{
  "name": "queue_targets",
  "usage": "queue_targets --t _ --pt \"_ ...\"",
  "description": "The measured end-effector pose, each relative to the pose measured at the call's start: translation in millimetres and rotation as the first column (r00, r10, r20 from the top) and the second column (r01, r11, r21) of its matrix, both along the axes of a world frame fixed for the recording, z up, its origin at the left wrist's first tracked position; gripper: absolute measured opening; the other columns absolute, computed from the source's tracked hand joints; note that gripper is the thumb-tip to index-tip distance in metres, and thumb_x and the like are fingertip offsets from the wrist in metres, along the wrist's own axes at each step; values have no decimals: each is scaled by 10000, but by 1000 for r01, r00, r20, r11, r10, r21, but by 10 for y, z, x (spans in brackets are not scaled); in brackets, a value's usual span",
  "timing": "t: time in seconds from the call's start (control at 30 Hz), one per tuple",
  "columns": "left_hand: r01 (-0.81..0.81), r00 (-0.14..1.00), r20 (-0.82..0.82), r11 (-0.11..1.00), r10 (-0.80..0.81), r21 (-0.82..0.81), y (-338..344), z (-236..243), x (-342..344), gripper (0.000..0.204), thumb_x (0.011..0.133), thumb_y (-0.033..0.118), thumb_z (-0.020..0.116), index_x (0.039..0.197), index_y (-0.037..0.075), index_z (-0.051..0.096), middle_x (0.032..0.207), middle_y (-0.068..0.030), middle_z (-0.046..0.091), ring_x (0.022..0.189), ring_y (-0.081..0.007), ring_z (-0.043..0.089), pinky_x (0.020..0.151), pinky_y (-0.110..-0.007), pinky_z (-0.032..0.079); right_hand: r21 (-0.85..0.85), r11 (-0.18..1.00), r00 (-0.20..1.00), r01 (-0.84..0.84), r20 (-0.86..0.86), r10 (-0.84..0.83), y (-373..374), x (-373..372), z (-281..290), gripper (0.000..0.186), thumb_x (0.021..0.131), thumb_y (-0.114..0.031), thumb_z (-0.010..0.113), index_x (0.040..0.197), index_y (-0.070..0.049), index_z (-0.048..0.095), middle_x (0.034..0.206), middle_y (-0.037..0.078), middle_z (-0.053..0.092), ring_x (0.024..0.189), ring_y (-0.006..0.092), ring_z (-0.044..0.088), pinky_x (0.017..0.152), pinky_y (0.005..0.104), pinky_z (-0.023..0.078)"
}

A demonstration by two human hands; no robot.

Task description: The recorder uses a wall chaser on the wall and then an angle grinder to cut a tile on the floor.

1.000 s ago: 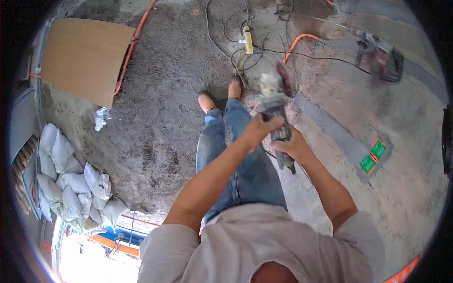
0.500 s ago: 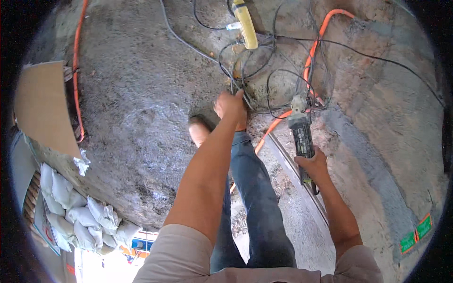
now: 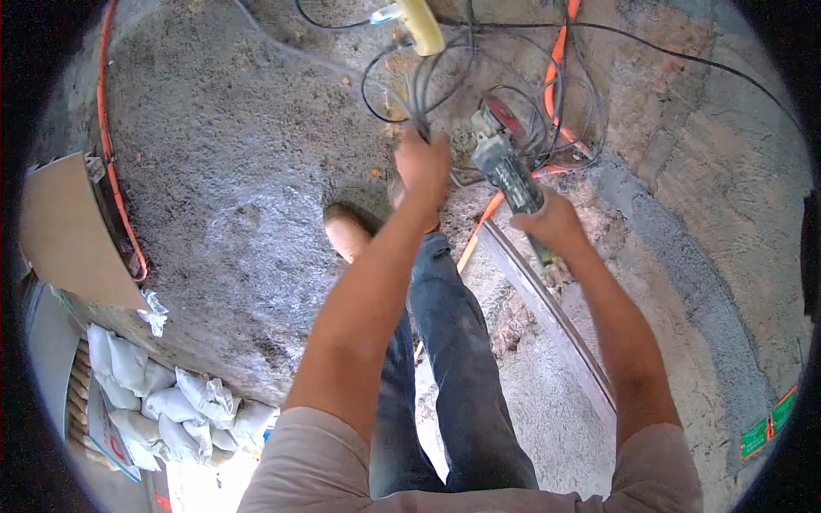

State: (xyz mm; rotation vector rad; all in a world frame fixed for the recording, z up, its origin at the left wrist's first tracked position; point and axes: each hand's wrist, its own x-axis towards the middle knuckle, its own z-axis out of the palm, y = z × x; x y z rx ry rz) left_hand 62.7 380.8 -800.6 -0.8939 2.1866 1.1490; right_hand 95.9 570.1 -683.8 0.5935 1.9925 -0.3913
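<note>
My left hand [image 3: 424,164] is closed around several grey and black cables [image 3: 417,107], which loop out above the fist across the floor. My right hand [image 3: 556,224] grips the body of an angle grinder [image 3: 513,181], dark with a grey metal head. The grinder tilts up and to the left, and a reddish disc [image 3: 506,118] shows at its head. Loose cable coils lie around and behind the tool. Just ahead of my left hand sits a yellow power strip [image 3: 422,27] with a whitish plug in its side.
An orange hose [image 3: 556,68] runs beneath the cables; another orange line [image 3: 106,128] lies at left. A long straight bar [image 3: 547,308] lies beside my leg. Cardboard [image 3: 77,231] and white sacks [image 3: 175,402] are at left. Green packets [image 3: 765,427] lie lower right.
My left hand has risen a little, with the cables now gathered in its fist. My right hand has carried the grinder up and to the left, closer to the left hand.
</note>
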Motion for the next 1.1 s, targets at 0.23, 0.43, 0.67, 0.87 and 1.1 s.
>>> queue_targets --t 0.23,0.43,0.67,0.87,1.1 --pt "138 990 -89 819 -107 558 278 1288 31 320 933 284 505 976 -33 486 815 -227 598 767 -401 605 666 -425 459 -52 779 781 -625 -33 624 81 -641 -90 463 648 -329 735 970 -18 618 874 211 657 835 387 639 755 453 497" --pt "-826 531 395 353 750 440 486 1259 635 254 895 295 607 897 44 566 838 -113 571 720 -224 559 681 -376 479 -283 482 555 -829 -511 657 -152 -609 -338 643 664 -339 707 1192 -36 498 936 230 637 878 395 625 782 471 496" --pt "-692 387 458 -76 800 718 -145 816 572 275 861 161 625 1092 56 518 1038 -56 596 947 -203 592 861 -339 483 -561 636 835 -530 -215 506 -910 -677 -97 678 658 -298 695 1269 -103 475 1125 230 579 1036 373 575 882 436 463" --pt "-772 380 288 130 879 622 -587 1015 391 332 761 108 682 1047 39 528 894 -65 590 776 -192 587 728 -353 512 -875 476 977 -87 -168 -130 -334 -203 -223 546 771 -240 669 1270 -95 501 1168 161 582 995 333 593 919 455 429" --pt "-749 255 35 174 966 640 -2070 2287 462 370 778 152 667 1085 -10 540 1025 -99 590 926 -226 582 864 -377 471 -743 288 560 604 139 -817 -239 -37 196 497 879 -531 502 965 -49 588 771 108 621 707 289 625 808 427 478"
